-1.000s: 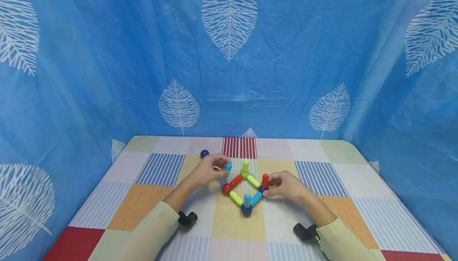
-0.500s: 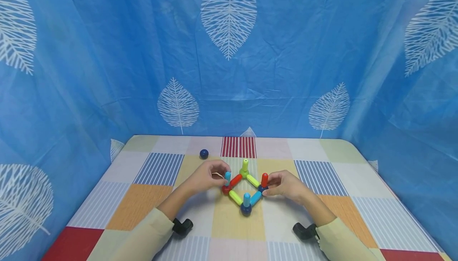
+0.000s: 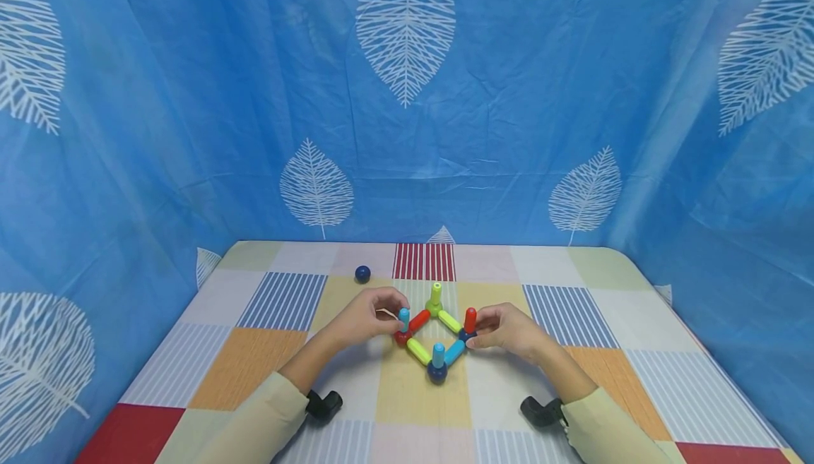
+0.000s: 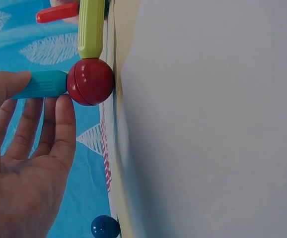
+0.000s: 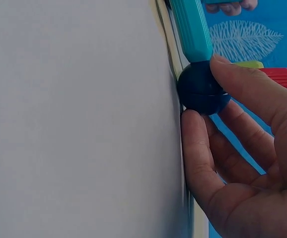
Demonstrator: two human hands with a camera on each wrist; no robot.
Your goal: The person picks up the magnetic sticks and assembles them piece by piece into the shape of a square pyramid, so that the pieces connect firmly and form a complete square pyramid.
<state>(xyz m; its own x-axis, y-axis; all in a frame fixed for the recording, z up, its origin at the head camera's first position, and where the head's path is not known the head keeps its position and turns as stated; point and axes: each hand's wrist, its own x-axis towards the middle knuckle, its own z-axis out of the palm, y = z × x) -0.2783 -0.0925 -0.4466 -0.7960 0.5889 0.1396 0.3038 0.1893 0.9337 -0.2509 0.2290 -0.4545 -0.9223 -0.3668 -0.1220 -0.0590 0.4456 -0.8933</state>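
Observation:
A square of coloured rods and balls lies on the table, with upright rods on its corners. At its left corner my left hand (image 3: pixel 367 317) pinches an upright light blue rod (image 4: pixel 46 83), whose end meets the red ball (image 4: pixel 90 82). Across the square, my right hand (image 3: pixel 509 331) grips the dark blue ball (image 5: pixel 203 88) between thumb and fingers; a red rod (image 3: pixel 470 319) stands on that ball. The far corner is a lime green ball (image 3: pixel 434 307) bearing a lime rod (image 3: pixel 437 291). At the near corner, another dark blue ball (image 3: pixel 437 373) carries a light blue rod (image 3: pixel 439 355).
One loose dark blue ball (image 3: pixel 362 274) sits behind the left hand. A patchwork-patterned cloth (image 3: pixel 426 407) covers the table. Blue curtains (image 3: pixel 407 167) with white leaf prints stand close around the back and sides.
My left hand has come down and slightly towards me, bringing the light blue rod upright onto the red ball. The right hand has stayed on its dark blue ball.

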